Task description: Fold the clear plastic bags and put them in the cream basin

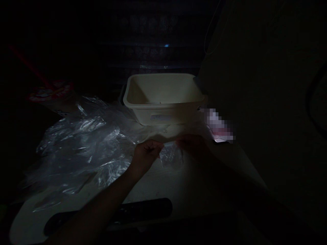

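Between my two hands hangs a small clear plastic bag [171, 154], pinched along its top edge. My left hand [147, 153] is closed on its left corner, thumb against fingers. At the right corner my right hand [192, 145] grips it too, though deep shadow covers most of those fingers. A large heap of crumpled clear plastic bags [97, 139] spreads over the table to the left of my left hand. Just beyond my hands stands a cream plastic tub [163, 114] with a pale label on its front; a little something lies at its bottom, too dim to name.
A sealed drink cup [61, 98] with a red straw stands at the back left. A lit phone-like object [219, 134], partly pixelated, lies right of the tub. A long black object [145, 209] rests near the front edge of the pale table [189, 190]. The surroundings are very dark.
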The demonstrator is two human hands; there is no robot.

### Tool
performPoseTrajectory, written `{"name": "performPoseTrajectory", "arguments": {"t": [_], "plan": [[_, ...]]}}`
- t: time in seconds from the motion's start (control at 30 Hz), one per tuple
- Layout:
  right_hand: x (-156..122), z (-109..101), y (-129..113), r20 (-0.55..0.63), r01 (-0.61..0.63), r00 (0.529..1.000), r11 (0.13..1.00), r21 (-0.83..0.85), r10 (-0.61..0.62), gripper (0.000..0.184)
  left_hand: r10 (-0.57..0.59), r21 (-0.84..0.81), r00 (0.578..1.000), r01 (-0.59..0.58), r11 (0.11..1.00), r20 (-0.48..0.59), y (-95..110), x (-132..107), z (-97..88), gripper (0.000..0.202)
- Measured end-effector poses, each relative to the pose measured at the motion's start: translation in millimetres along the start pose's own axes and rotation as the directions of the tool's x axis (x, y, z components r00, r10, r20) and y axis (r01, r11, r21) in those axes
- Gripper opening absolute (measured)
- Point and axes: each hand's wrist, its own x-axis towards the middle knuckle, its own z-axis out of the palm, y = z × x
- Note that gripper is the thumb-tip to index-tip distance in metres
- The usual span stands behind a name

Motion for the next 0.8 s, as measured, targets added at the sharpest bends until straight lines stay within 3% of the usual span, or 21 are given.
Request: {"name": "performPoseTrajectory", "arguments": {"t": [0.33, 0.5, 0.67, 0.8], "plan": [[2.8, -3.0, 2.1, 0.127, 0.050, 0.991, 0.999, -0.008, -0.049, 0.023, 0.012, -0.014, 1.000, -0.012, 1.000, -0.001, 1.5, -0.4, -0.2, 0.009], [2.3, -3.1, 1.9, 0.071, 0.006, 0.997, 1.000, -0.011, -0.005, 0.024, 0.015, -0.029, 1.000, -0.014, 0.999, 0.009, 3.0, -1.6, -1.0, 0.013], [2.0, -3.5, 0.0, 0.042, -0.010, 0.999, 0.999, 0.045, 0.008, 0.019, 0.041, 0.019, 0.989, -0.044, 0.999, 0.139, 1.1, -0.7, -1.9, 0.021], [0.9, -4.1, -2.8, 0.034, -0.010, 0.999, 0.999, 0.048, 0.009, 0.020, 0.046, 0.039, 0.992, -0.051, 0.998, 0.119, 2.6, -0.9, -2.0, 0.030]]}}
